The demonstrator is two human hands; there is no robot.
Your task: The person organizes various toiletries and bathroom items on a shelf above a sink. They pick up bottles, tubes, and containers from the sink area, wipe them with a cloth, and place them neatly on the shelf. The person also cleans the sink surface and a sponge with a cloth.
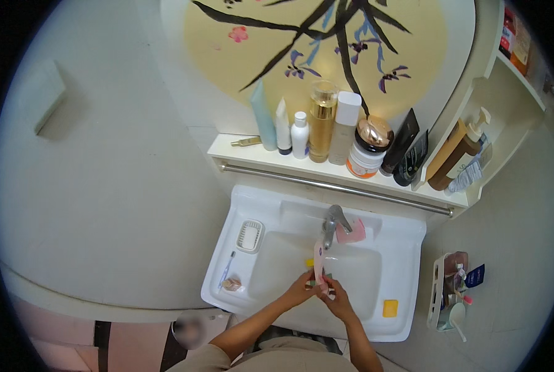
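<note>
Over the white sink basin [286,251], both hands meet at a slim pink tube [319,262], which points up toward the chrome faucet [335,221]. My left hand [301,287] grips its lower part from the left side. The fingers of my right hand [336,298] are closed around its bottom end. Just left of the tube, a small yellow object [310,262] shows. Bits of something green appear between the hands, too covered to identify. A pink cloth or packet [351,231] lies behind the faucet.
A soap dish [250,236], a toothbrush [227,269] and a small bottle [231,284] sit on the left rim; a yellow block [390,308] on the right. Above, a towel bar [332,187] runs under a shelf of bottles [320,125]. A caddy [437,293] hangs at right.
</note>
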